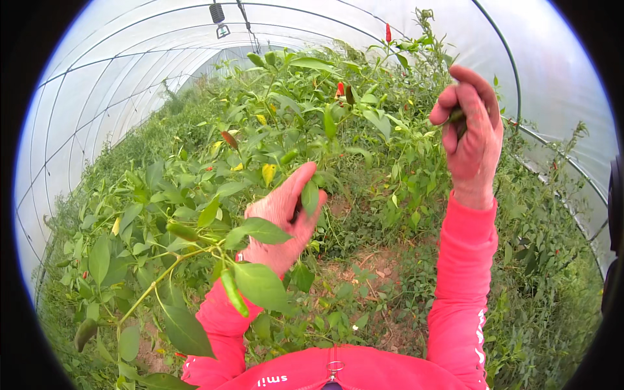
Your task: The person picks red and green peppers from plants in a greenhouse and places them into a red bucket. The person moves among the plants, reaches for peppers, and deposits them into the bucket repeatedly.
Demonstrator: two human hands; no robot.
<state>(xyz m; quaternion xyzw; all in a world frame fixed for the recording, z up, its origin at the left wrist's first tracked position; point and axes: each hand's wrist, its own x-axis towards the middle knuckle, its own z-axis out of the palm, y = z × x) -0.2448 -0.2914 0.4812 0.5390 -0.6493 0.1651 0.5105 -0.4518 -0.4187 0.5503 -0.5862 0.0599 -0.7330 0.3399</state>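
My left hand (287,219) is in among the pepper plants at the middle, fingers curled around something dark that is mostly hidden; a leaf (310,197) crosses its fingertips. Raised at the upper right, my right hand (468,117) has its fingers curled over a dark green pepper (457,116), partly hidden by the fingers. In front of my left forearm hangs a green chili pepper (234,292) on a branch (165,273), with another green pepper (183,231) just above. Beyond the hands are a reddish-brown pepper (229,140) and a red pepper (388,33) on the plants.
Dense pepper plants and weeds grow around me inside a plastic-film tunnel (78,112) with curved metal hoops (512,63). Bare soil (375,268) shows between plants below my hands. A dark hanging fitting (217,13) is overhead. Leafy branches reach close to my left arm.
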